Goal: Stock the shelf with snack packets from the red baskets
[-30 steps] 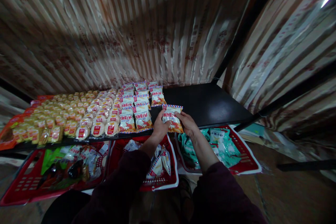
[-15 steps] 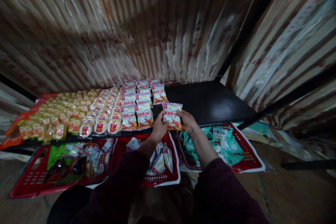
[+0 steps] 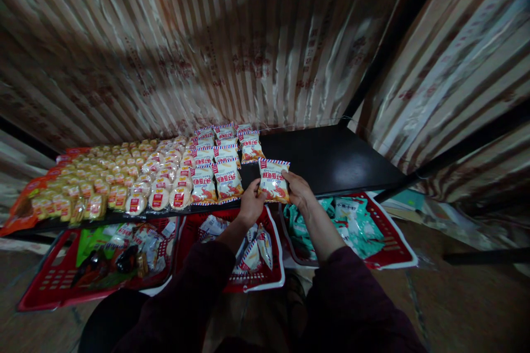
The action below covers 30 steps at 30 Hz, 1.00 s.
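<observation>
Between my two hands is a white snack bag [image 3: 274, 181] with red lettering, a striped top edge and an orange picture at its base. My left hand [image 3: 252, 202] pinches its left side, and my right hand [image 3: 298, 190] grips its right side. The bag is near the front edge of the black shelf [image 3: 327, 157]; whether it touches the shelf I cannot tell. To its left stand rows of matching snack bags [image 3: 227, 179], with one more bag [image 3: 250, 147] further back.
Packs of round crackers [image 3: 159, 193] and small yellow packets [image 3: 95, 204] fill the shelf's left part. Below are red baskets: one with mixed snacks [image 3: 136, 251], one with striped bags [image 3: 250, 256], one with teal packets [image 3: 356, 226]. A black post [image 3: 372, 74] rises behind.
The held snack bag has shifted very slightly right and up, tilting a little. Both hands keep their grip; the shelf rows are unchanged.
</observation>
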Tool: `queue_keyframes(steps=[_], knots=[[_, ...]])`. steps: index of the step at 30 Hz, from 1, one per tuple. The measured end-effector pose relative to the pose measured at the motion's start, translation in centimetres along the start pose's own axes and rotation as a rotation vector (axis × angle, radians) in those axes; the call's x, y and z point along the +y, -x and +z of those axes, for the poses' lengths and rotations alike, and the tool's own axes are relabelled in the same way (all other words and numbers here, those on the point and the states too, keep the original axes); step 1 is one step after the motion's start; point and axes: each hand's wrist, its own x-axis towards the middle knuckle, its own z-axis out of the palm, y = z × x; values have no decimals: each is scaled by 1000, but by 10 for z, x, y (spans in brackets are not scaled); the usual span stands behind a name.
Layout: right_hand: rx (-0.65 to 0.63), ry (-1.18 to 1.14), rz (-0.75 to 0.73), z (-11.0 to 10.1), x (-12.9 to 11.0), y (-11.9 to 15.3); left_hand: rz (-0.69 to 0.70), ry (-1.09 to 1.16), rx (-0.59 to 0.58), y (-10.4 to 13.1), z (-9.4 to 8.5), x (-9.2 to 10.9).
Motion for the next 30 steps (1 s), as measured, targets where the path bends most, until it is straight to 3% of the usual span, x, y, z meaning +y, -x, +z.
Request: queue_keyframes(steps=[15, 24, 30], knots=[[-81, -14, 58, -2, -3, 2, 53, -60, 124, -8, 1, -1], [-147, 109, 85, -2, -4, 9, 43, -147, 211, -10, 1, 13], [-56, 102, 66, 3, -3, 11, 73, -182, 217, -9, 1, 18]])
